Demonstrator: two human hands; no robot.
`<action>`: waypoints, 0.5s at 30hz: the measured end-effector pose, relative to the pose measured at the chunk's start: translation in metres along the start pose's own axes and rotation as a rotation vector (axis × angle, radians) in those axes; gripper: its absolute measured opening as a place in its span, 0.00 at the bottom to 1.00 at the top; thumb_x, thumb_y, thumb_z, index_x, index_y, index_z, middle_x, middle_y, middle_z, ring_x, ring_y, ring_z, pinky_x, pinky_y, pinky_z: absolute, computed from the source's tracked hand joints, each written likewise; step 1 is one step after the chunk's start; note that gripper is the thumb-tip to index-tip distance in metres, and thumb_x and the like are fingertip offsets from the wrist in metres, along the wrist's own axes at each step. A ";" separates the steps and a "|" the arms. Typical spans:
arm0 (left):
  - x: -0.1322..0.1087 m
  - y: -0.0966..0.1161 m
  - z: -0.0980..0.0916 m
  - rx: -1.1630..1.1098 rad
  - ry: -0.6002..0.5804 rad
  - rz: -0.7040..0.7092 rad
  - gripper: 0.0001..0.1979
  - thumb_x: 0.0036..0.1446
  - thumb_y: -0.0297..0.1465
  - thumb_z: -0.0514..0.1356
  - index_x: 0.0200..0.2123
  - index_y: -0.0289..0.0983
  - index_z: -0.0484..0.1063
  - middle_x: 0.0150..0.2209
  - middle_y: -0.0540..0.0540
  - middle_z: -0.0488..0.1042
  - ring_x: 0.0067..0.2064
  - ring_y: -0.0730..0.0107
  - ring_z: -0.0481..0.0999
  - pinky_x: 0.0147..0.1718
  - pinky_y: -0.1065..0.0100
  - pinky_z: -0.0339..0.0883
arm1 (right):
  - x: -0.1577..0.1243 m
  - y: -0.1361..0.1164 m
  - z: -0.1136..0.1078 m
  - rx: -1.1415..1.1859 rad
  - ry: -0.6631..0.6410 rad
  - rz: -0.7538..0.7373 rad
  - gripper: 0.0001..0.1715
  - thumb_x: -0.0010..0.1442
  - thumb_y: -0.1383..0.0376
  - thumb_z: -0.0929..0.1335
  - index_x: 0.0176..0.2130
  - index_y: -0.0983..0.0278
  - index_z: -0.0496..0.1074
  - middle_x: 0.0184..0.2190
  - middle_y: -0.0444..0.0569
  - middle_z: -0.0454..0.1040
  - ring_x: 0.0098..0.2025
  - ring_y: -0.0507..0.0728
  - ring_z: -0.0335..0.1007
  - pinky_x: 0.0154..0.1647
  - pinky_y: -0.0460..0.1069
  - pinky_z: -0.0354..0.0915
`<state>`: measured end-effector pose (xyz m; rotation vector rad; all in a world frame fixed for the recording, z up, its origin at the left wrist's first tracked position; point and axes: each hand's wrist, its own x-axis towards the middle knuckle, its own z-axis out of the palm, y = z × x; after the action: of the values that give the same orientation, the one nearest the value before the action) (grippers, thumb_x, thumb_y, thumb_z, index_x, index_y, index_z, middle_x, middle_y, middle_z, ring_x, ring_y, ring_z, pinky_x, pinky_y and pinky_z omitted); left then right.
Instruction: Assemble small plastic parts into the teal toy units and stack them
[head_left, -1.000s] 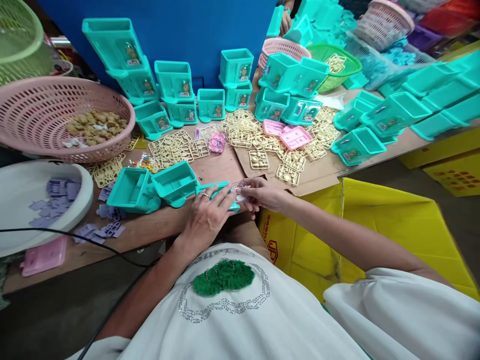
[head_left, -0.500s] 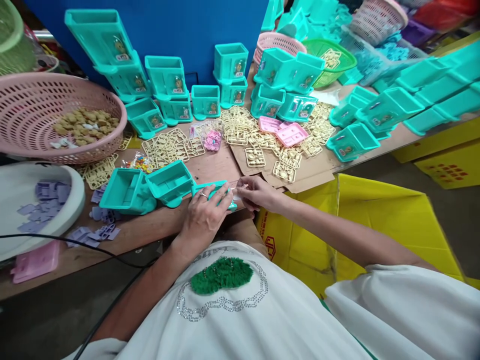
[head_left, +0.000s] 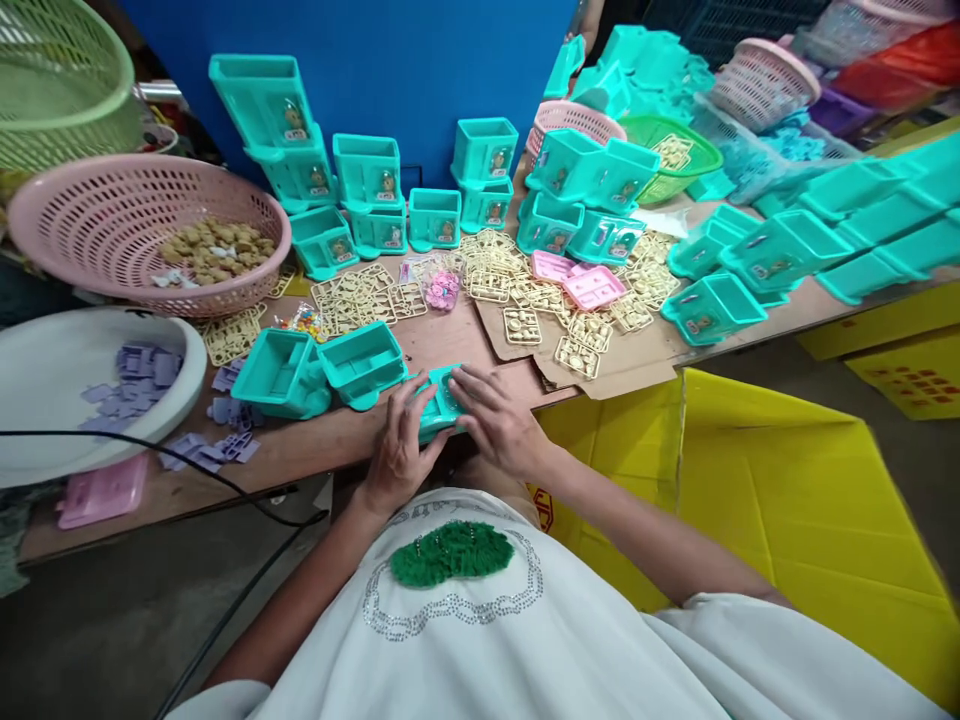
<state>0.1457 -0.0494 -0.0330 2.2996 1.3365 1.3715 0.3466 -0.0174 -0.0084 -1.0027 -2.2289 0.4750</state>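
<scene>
A teal plastic box lies on its side at the table's front edge, between my two hands. My left hand closes round its left end, thumb along the near side and fingers on the far side. On the right end, my right hand has its fingers laid over the upper face, with the thumb at the near edge. My fingers cover part of that face. Just left of my left hand stand an open teal box and another teal box.
Stacked teal boxes stand at the back before a blue panel. Cream part frames, pink trays and a bag of pink pieces lie mid-table. A pink basket and white basin are left; a yellow carton right.
My right hand has let go of a small pale piece it was pinching and now rests on the box. The box has turned, showing its face; my left hand has shifted to its left end.
</scene>
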 end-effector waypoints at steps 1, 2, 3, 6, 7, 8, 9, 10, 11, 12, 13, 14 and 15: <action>-0.001 -0.002 0.001 -0.008 0.009 0.009 0.32 0.63 0.31 0.66 0.66 0.38 0.58 0.61 0.33 0.69 0.64 0.53 0.71 0.62 0.51 0.70 | -0.003 -0.002 0.004 -0.073 -0.042 -0.053 0.26 0.75 0.59 0.59 0.62 0.68 0.72 0.64 0.64 0.69 0.70 0.68 0.61 0.68 0.69 0.60; -0.002 -0.003 0.002 -0.013 0.016 0.013 0.32 0.63 0.31 0.66 0.66 0.38 0.58 0.61 0.33 0.68 0.65 0.53 0.70 0.63 0.50 0.69 | -0.004 -0.003 0.006 -0.136 -0.068 -0.087 0.26 0.75 0.61 0.58 0.63 0.69 0.71 0.65 0.65 0.68 0.71 0.68 0.59 0.69 0.70 0.58; -0.003 -0.005 0.003 -0.013 0.023 0.014 0.32 0.63 0.31 0.66 0.66 0.38 0.58 0.62 0.33 0.68 0.65 0.53 0.70 0.63 0.50 0.69 | -0.005 -0.002 0.007 -0.188 -0.078 -0.108 0.26 0.75 0.62 0.58 0.63 0.70 0.71 0.65 0.65 0.68 0.71 0.69 0.59 0.69 0.70 0.58; -0.006 -0.009 0.014 0.004 0.035 0.023 0.30 0.65 0.32 0.63 0.67 0.39 0.57 0.63 0.32 0.68 0.67 0.53 0.69 0.63 0.49 0.68 | 0.002 0.001 -0.001 -0.255 -0.070 -0.143 0.24 0.75 0.63 0.59 0.62 0.66 0.73 0.61 0.62 0.73 0.66 0.68 0.67 0.64 0.69 0.64; -0.006 -0.009 0.018 0.010 0.034 0.033 0.29 0.66 0.32 0.62 0.67 0.39 0.57 0.64 0.32 0.67 0.68 0.53 0.67 0.64 0.50 0.68 | 0.009 0.001 -0.006 -0.249 -0.061 -0.146 0.23 0.74 0.62 0.60 0.61 0.64 0.74 0.58 0.61 0.76 0.62 0.67 0.71 0.61 0.67 0.68; -0.006 -0.010 0.023 0.017 0.033 0.048 0.29 0.67 0.33 0.60 0.67 0.38 0.56 0.64 0.32 0.67 0.69 0.54 0.66 0.64 0.50 0.68 | 0.018 0.000 -0.010 -0.234 -0.046 -0.156 0.23 0.74 0.62 0.60 0.60 0.63 0.75 0.55 0.60 0.78 0.58 0.66 0.74 0.57 0.65 0.71; -0.005 -0.011 0.025 0.027 0.035 0.066 0.28 0.69 0.33 0.58 0.68 0.38 0.55 0.65 0.32 0.67 0.70 0.54 0.64 0.65 0.51 0.67 | 0.029 -0.004 -0.014 -0.212 -0.026 -0.174 0.22 0.74 0.62 0.60 0.60 0.62 0.75 0.53 0.60 0.79 0.55 0.66 0.75 0.53 0.64 0.73; -0.006 -0.011 0.026 0.047 0.046 0.083 0.27 0.70 0.34 0.56 0.69 0.38 0.54 0.66 0.32 0.66 0.71 0.54 0.62 0.65 0.51 0.67 | 0.040 -0.011 -0.016 -0.185 -0.007 -0.201 0.22 0.74 0.62 0.61 0.60 0.62 0.74 0.52 0.61 0.79 0.53 0.65 0.76 0.51 0.62 0.74; -0.007 -0.011 0.023 0.067 0.068 0.098 0.27 0.71 0.34 0.54 0.69 0.38 0.54 0.66 0.32 0.66 0.71 0.55 0.62 0.64 0.52 0.68 | 0.050 -0.020 -0.016 -0.153 0.003 -0.240 0.22 0.74 0.63 0.61 0.61 0.62 0.73 0.53 0.62 0.78 0.54 0.65 0.75 0.51 0.62 0.74; -0.011 -0.010 0.016 0.086 0.099 0.104 0.26 0.71 0.34 0.53 0.69 0.38 0.55 0.65 0.32 0.67 0.70 0.55 0.64 0.63 0.53 0.69 | 0.059 -0.032 -0.015 -0.119 -0.002 -0.290 0.23 0.73 0.64 0.62 0.63 0.62 0.71 0.55 0.62 0.76 0.55 0.66 0.74 0.52 0.62 0.73; -0.016 -0.009 0.005 0.104 0.137 0.090 0.24 0.71 0.33 0.54 0.67 0.39 0.57 0.62 0.33 0.70 0.68 0.56 0.67 0.61 0.54 0.70 | 0.065 -0.044 -0.012 -0.084 -0.023 -0.347 0.23 0.73 0.65 0.62 0.64 0.62 0.70 0.56 0.63 0.76 0.57 0.66 0.72 0.54 0.63 0.72; -0.024 -0.008 -0.009 0.123 0.178 0.051 0.22 0.70 0.32 0.54 0.65 0.39 0.61 0.59 0.35 0.73 0.64 0.57 0.72 0.59 0.55 0.72 | 0.069 -0.057 -0.007 -0.053 -0.059 -0.405 0.24 0.72 0.66 0.62 0.64 0.62 0.69 0.56 0.62 0.76 0.58 0.66 0.72 0.55 0.64 0.71; -0.032 -0.008 -0.026 0.148 0.222 -0.014 0.19 0.70 0.31 0.55 0.62 0.40 0.64 0.55 0.37 0.75 0.60 0.58 0.75 0.57 0.57 0.73 | 0.070 -0.068 0.000 -0.032 -0.102 -0.455 0.24 0.72 0.67 0.62 0.64 0.62 0.69 0.55 0.62 0.77 0.57 0.66 0.72 0.56 0.65 0.70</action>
<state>0.1149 -0.0769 -0.0426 2.2764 1.5646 1.6135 0.2753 -0.0076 0.0580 -0.4664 -2.4643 0.2903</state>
